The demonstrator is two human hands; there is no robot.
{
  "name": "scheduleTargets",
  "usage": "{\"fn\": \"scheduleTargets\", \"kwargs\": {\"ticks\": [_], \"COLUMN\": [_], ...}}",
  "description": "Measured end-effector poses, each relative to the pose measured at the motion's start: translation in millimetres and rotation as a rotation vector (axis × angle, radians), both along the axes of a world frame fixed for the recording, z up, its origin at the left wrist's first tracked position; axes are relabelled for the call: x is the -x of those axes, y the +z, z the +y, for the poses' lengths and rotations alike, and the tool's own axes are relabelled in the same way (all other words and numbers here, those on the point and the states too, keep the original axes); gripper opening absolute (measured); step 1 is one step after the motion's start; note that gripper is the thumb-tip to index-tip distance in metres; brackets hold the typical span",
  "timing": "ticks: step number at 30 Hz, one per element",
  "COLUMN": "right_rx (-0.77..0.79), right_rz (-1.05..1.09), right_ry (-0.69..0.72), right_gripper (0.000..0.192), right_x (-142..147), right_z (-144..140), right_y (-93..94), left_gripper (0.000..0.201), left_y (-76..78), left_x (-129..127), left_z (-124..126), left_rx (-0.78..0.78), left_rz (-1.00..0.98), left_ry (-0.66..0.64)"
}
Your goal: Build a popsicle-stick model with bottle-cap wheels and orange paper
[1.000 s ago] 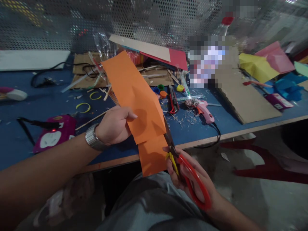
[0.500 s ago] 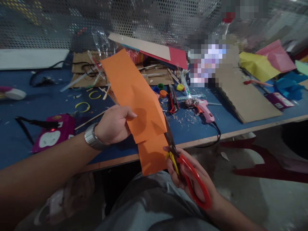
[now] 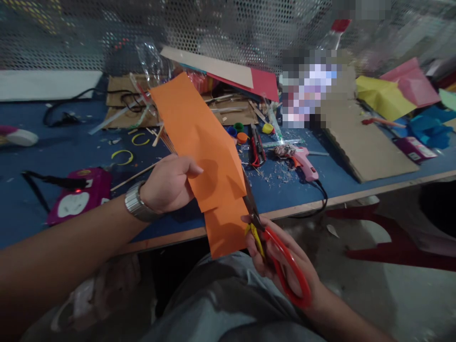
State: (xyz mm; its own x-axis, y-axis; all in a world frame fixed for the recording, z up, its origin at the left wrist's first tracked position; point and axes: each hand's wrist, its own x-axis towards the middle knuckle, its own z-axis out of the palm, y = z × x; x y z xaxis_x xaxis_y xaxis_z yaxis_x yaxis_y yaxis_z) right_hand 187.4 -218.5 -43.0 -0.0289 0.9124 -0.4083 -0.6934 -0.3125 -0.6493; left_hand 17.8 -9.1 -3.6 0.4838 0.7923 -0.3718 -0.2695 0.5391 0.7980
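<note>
the left hand (image 3: 167, 186) pinches the orange paper (image 3: 203, 142) with closed fingers, and the right hand (image 3: 281, 266) grips the scissors (image 3: 265, 237), blades at the paper edge just beside the left fingertips. the loose paper may bend, so the cut could go crooked.

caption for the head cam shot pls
Left hand holds orange paper while right hand works red scissors at its edge.

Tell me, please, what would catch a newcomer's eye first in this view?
The bright orange paper dominates the centre, held up over the table edge by the left hand. At its right edge, the right hand works red-handled scissors against the sheet. Behind, the blue table is littered with a pink glue gun and cardboard.
</note>
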Motion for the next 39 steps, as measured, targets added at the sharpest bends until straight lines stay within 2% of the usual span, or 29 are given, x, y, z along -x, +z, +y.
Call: {"fn": "scheduleTargets", "kwargs": {"ticks": [6,13,29,39], "right_rx": [-0.003,0.012,-0.010,-0.013], "right_rz": [-0.004,-0.007,-0.030,-0.053], "right_ry": [-0.020,-0.019,-0.002,0.010], "right_gripper": [0.038,0.036,0.041,0.042], "right_x": [0.5,-0.1,-0.5,-1.4], "right_z": [-1.7,-2.0,-0.5,-2.7], "right_y": [-1.7,-1.0,-1.6,-1.7], "left_gripper": [0.031,0.031,0.034,0.026], "left_y": [-1.8,3.5,-3.0,-1.0], "left_x": [0.7,-1.6,1.7,1.6], "left_z": [1.0,1.5,1.7,0.8], "left_rx": [0.003,0.055,0.002,-0.001], "left_rz": [-0.066,-0.043,-0.059,0.000], "left_ry": [-0.032,-0.019,-0.045,-0.015]}}
